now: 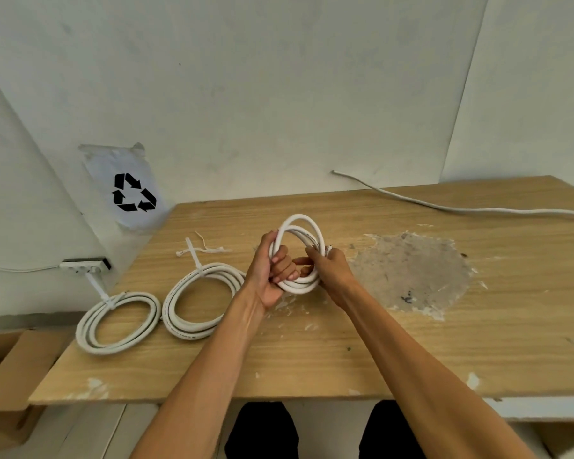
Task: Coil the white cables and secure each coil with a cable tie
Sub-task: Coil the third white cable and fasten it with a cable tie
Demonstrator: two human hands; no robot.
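Note:
A small coil of white cable [304, 226] stands upright above the middle of the wooden table [345, 352], held between both hands. My left hand [268, 271] grips its left side, fingers curled through the loop. My right hand [330, 265] grips the right side of the same coil. Two tied coils lie flat at the left: one [118, 323] near the table edge, another [198, 299] beside it, each with a white cable tie sticking up. Loose cable ties [209, 249] lie behind them.
A straight white cable [444, 208] runs along the back right of the table. A rough grey patch [411, 270] marks the tabletop to the right of the hands. A bag with a recycling symbol [130, 190] leans on the wall at the left. Cardboard boxes [10, 369] sit below left.

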